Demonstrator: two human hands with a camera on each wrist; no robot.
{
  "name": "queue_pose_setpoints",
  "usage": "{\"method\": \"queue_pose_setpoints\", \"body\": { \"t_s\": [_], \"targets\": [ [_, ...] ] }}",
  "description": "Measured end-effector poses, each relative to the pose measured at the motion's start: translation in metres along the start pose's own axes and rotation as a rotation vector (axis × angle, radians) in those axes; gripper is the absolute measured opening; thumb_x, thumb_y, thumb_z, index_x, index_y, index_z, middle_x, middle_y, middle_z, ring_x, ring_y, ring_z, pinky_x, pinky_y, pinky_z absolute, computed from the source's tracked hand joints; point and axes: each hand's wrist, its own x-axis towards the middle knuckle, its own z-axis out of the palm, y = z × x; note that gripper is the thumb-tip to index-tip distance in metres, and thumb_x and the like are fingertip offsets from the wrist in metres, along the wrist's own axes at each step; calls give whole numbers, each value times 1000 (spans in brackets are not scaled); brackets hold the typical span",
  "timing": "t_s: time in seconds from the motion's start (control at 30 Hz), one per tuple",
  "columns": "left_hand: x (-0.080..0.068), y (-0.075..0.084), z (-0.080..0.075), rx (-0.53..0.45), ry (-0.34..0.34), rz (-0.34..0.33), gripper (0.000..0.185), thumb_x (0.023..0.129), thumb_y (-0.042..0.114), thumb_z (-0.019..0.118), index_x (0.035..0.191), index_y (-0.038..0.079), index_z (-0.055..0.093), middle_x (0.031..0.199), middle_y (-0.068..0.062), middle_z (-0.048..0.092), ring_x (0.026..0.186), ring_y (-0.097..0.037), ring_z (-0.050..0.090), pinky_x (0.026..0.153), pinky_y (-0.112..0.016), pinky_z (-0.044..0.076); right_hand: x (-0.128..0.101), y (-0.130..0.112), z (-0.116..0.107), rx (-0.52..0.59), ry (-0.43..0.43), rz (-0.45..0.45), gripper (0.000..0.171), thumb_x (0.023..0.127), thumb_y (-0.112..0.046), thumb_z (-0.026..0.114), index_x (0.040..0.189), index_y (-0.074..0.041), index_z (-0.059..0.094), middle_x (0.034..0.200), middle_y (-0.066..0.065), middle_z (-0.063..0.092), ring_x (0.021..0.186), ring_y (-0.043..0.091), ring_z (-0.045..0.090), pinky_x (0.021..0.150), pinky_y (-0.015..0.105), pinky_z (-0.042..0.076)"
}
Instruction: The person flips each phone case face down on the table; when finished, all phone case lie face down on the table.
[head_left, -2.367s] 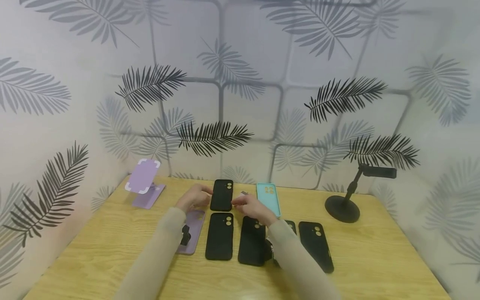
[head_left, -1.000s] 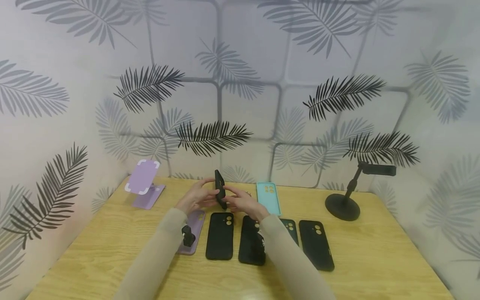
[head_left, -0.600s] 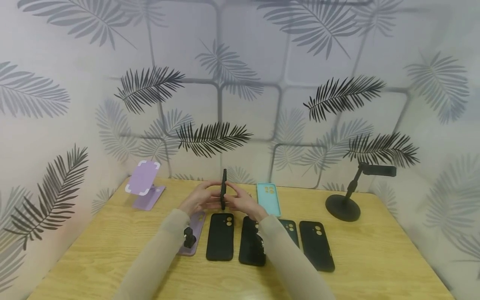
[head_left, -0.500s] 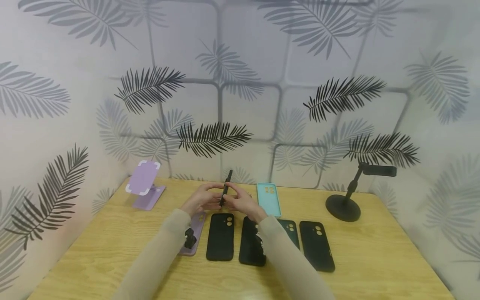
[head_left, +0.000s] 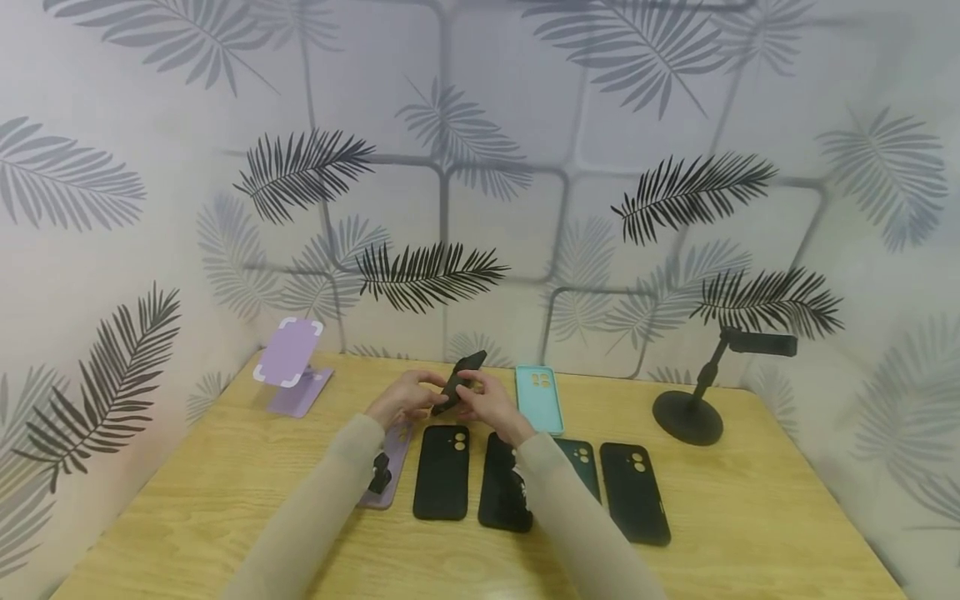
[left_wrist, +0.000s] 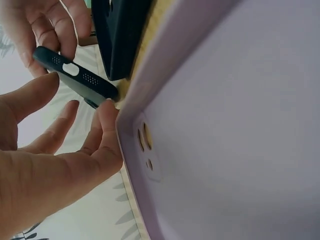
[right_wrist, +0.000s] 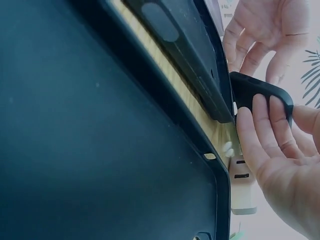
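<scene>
A black phone case (head_left: 466,367) is held up off the table, tilted, between both hands in the head view. My right hand (head_left: 489,402) grips it, fingers spread over one face in the right wrist view. My left hand (head_left: 408,397) holds its near end; in the left wrist view thumb and fingertips meet the short edge of the case (left_wrist: 77,75) with its port cutout. Below the hands lie a lilac phone case (head_left: 390,471), a black case (head_left: 441,475) and another black case (head_left: 502,492), partly behind my right wrist.
A turquoise case (head_left: 538,400) lies right of my hands. A dark green case (head_left: 583,462) and another black case (head_left: 636,496) lie nearer. A purple stand (head_left: 288,354) is back left, a black stand (head_left: 688,415) right. A pale slotted block (right_wrist: 242,187) sits behind the cases.
Both hands have picked up the black case from the table's back row. They stood it on edge, then turned it so its top leans right and a broad face shows.
</scene>
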Motion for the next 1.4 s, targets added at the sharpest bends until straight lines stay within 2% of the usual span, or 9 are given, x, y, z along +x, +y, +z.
{"method": "queue_pose_setpoints", "body": {
  "t_s": [0.17,0.33,0.47,0.57,0.73,0.97,1.2,1.3,1.4],
  "targets": [
    [-1,0,-4,18,2,-17,48,93,8,63,140,5,51,141,-22,50,126,-38,54,97,-45,53,2,0,1,-11,5,11,49,103,-10,49,149,-2,36,115,29,64,101,41,67,84,44,60],
    [-1,0,-7,21,16,-26,47,94,6,61,140,3,50,137,-22,53,120,-34,59,95,-41,55,3,-2,7,1,57,34,56,101,-11,54,149,-1,26,105,29,68,88,36,71,71,37,61],
    [-3,0,-10,15,13,-34,47,95,5,60,141,1,49,135,-24,54,120,-36,59,95,-42,55,2,-3,12,-18,112,37,53,99,-12,58,142,1,30,95,25,71,67,24,69,57,27,56],
    [-3,-1,-13,29,9,-35,48,94,3,60,140,0,49,135,-25,54,119,-36,59,94,-42,55,2,-2,14,-42,134,30,49,98,-11,59,139,3,35,93,24,71,62,17,67,54,25,54],
    [-3,-4,-18,44,14,-57,48,94,3,60,141,2,50,136,-23,54,115,-33,60,91,-39,57,2,2,12,-102,143,20,46,97,-8,61,137,7,44,103,27,69,69,24,70,60,28,59],
    [-3,-7,-23,9,1,-48,48,93,1,60,140,1,50,137,-24,52,112,-33,61,89,-38,58,-1,2,11,-115,100,35,46,98,-4,58,140,9,45,133,31,54,97,34,70,76,33,61],
    [-4,-11,-24,-13,19,-26,44,93,-3,58,137,-4,51,140,-26,50,110,-30,62,88,-38,58,-2,1,12,-250,17,14,41,100,0,49,139,14,44,138,33,50,123,39,56,95,41,55],
    [-4,-12,-25,-24,21,-29,43,93,-4,57,136,-7,51,140,-27,50,110,-28,63,89,-38,58,-4,0,10,-313,-17,12,41,99,1,47,138,14,45,139,32,50,128,40,52,99,42,53],
    [-3,-10,-25,-35,17,-37,44,94,-4,57,137,-6,51,140,-27,50,113,-30,62,90,-37,57,-4,-1,6,-316,-49,16,42,99,2,45,139,14,44,143,31,47,130,40,50,100,42,52]
  ]
}}
